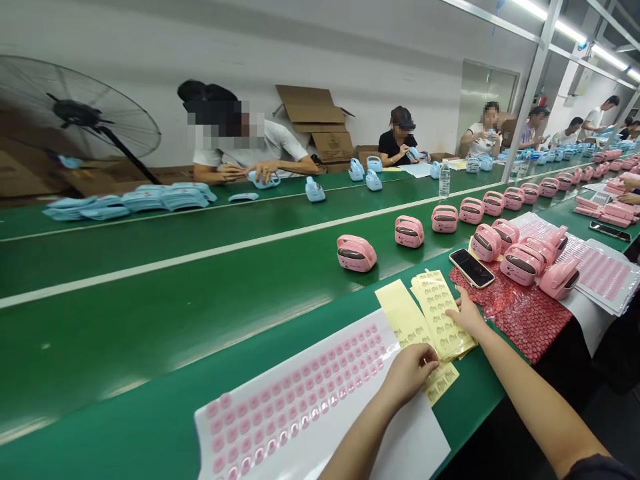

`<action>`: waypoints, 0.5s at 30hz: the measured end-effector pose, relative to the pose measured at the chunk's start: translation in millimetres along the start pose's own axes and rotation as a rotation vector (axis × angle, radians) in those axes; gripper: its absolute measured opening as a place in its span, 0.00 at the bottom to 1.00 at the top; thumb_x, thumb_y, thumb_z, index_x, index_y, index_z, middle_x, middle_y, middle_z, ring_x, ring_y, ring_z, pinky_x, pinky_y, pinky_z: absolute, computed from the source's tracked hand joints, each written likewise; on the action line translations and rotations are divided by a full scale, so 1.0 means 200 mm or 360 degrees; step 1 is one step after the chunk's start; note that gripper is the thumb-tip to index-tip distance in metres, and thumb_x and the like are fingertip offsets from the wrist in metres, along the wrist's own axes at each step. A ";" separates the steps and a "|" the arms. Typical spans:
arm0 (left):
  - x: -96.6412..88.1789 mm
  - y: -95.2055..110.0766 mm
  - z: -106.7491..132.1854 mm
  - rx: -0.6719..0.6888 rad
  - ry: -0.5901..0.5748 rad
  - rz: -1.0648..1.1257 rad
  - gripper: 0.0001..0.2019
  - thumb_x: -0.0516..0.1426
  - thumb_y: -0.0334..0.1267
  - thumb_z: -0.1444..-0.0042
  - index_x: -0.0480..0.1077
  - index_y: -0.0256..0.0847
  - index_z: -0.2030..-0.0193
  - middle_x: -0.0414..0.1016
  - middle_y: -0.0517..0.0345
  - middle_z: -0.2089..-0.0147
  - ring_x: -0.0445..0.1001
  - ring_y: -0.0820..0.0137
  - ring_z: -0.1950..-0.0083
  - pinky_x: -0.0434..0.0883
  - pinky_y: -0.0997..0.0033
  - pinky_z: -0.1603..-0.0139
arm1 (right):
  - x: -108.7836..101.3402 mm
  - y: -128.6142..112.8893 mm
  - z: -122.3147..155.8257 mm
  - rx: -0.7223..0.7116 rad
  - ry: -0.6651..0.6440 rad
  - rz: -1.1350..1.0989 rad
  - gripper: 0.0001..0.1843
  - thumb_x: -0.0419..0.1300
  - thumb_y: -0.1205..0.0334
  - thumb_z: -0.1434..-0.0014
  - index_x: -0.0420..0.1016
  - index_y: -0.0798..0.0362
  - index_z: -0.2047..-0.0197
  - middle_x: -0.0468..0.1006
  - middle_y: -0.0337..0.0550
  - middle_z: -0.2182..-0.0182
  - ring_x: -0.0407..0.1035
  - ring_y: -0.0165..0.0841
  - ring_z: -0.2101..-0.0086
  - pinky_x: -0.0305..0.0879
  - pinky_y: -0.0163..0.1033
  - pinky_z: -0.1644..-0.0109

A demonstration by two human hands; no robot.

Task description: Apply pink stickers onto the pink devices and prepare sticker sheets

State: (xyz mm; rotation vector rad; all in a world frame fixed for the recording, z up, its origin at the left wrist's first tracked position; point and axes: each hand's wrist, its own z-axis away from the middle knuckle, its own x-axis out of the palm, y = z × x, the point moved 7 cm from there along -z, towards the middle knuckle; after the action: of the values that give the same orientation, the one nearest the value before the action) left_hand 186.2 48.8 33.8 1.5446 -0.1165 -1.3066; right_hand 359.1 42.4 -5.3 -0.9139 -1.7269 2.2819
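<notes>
My left hand (411,371) is closed in a pinch above the lower part of the yellow sticker sheets. Whatever its fingertips hold is too small to make out. Resting at the right edge of the stack of yellow sticker sheets (436,308), my right hand (467,313) has its fingers apart, touching the paper. Another yellow sheet (396,303), partly bare of stickers, lies under the stack to the left. Beneath my left forearm is a large white sheet (415,440) with rows of round pink stickers (300,390).
A phone (472,268) lies on red bubble wrap (530,327) beside several pink handled devices (523,263). More pink devices (356,253) line the green conveyor belt (175,320). Across it, co-workers handle blue devices (315,189). A water bottle (445,179) and a fan (77,113) stand there.
</notes>
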 end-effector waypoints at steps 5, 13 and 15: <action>-0.05 -0.05 -0.04 -0.0063 0.0167 -0.0017 0.09 0.51 0.24 0.57 0.68 0.40 0.80 0.70 0.54 0.73 0.69 0.58 0.61 0.63 0.58 0.58 | 0.00 0.07 -0.04 0.0082 -0.0064 -0.0239 0.35 0.57 0.68 0.51 0.51 0.51 0.41 0.68 0.37 0.70 0.71 0.35 0.66 0.67 0.38 0.63; 0.02 -0.09 -0.11 -0.0269 0.0130 0.0779 0.22 0.52 0.36 0.49 0.59 0.35 0.45 0.74 0.53 0.64 0.73 0.67 0.66 0.69 0.70 0.68 | 0.02 0.13 -0.06 0.0054 -0.0104 -0.0505 0.33 0.58 0.66 0.53 0.53 0.53 0.43 0.70 0.35 0.73 0.71 0.35 0.68 0.67 0.38 0.64; 0.06 -0.10 -0.12 -0.0330 0.0095 0.0986 0.29 0.53 0.35 0.50 0.50 0.33 0.40 0.73 0.57 0.70 0.73 0.71 0.73 0.67 0.75 0.77 | 0.03 0.15 -0.06 0.0037 -0.0108 -0.0555 0.33 0.58 0.65 0.54 0.53 0.52 0.44 0.70 0.35 0.74 0.71 0.35 0.68 0.67 0.39 0.64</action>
State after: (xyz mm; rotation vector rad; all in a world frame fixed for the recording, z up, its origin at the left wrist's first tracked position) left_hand 199.4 64.9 6.7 1.2302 -0.3776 -0.7542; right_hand 367.3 44.7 -36.0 -0.4877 -1.7228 2.1177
